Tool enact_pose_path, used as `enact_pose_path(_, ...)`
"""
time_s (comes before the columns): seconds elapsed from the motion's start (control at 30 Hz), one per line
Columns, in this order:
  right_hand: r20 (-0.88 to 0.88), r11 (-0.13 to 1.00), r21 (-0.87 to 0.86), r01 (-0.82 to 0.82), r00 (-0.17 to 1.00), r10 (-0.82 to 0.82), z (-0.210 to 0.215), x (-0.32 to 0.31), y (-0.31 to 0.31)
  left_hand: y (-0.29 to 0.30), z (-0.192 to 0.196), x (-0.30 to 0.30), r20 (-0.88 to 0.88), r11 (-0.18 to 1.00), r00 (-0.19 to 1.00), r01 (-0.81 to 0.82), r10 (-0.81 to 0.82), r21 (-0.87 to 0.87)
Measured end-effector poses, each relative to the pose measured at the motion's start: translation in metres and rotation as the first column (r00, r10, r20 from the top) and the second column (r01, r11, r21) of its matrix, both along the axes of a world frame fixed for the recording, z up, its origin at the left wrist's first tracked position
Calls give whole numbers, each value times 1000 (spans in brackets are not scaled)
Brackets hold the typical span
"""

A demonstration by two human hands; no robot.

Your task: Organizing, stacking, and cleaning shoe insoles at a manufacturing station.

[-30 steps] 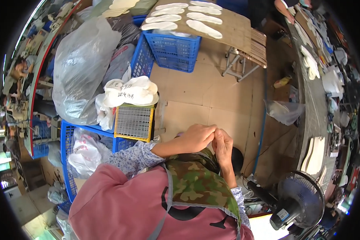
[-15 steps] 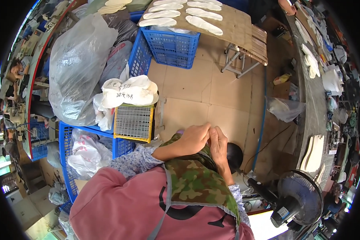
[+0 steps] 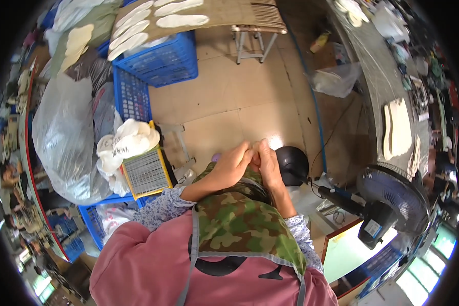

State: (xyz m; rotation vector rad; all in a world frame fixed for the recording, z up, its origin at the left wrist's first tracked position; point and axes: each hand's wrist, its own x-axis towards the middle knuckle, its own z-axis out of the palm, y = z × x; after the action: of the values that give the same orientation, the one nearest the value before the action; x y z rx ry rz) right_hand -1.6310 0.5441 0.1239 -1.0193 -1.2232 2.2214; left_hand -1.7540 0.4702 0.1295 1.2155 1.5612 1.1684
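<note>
Pressing together, both hands (image 3: 252, 162) meet fingertip to fingertip above the camouflage apron (image 3: 239, 224).

Two hands (image 3: 250, 163), one fan (image 3: 392, 196), two blue crates (image 3: 158, 64), one yellow crate (image 3: 147, 173).

Camouflage apron (image 3: 242, 224), apparently floral sleeves (image 3: 160, 209).

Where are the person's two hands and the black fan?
left hand (image 3: 233, 166), head view, on the back of the hand
right hand (image 3: 268, 162), head view, on the back of the hand
black fan (image 3: 392, 196), head view, on its round grille
</note>
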Motion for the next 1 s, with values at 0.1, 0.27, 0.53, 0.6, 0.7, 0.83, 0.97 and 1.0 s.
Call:
enact_pose_path(0.1, 223, 853, 511, -106, 975, -12, 15, 17, 19, 25, 2, 10, -146, 997, 987, 53, -60, -52)
enact_pose_path(0.27, 22, 993, 102, 59, 998, -62, 14, 56, 44, 66, 16, 32, 187, 951, 950, 278, -250, -138)
enact_pose_path(0.53, -21, 977, 188, 99, 995, -97, 9, 113, 69, 115, 3, 63, 405, 807, 801, 551, -440, -213)
enact_pose_path(0.6, -62, 978, 160, 131, 991, -123, 3, 123, 73, 129, 2, 69, 422, 767, 754, 615, -504, -182)
enact_pose_path(0.7, -55, 973, 115, 199, 979, -194, 0, 132, 74, 147, 0, 76, 466, 694, 668, 705, -580, -148)
enact_pose_path(0.83, -84, 962, 91, 257, 965, -250, 3, 129, 78, 167, -10, 69, 566, 607, 549, 788, -615, -105)
enact_pose_path(0.97, -45, 949, 83, 303, 953, -300, 3, 114, 91, 197, -15, 51, 580, 532, 477, 842, -661, -86)
enact_pose_path(1.0, -109, 937, 35, 348, 933, -343, -2, 110, 93, 205, -15, 47, 531, 512, 473, 855, -703, -84)
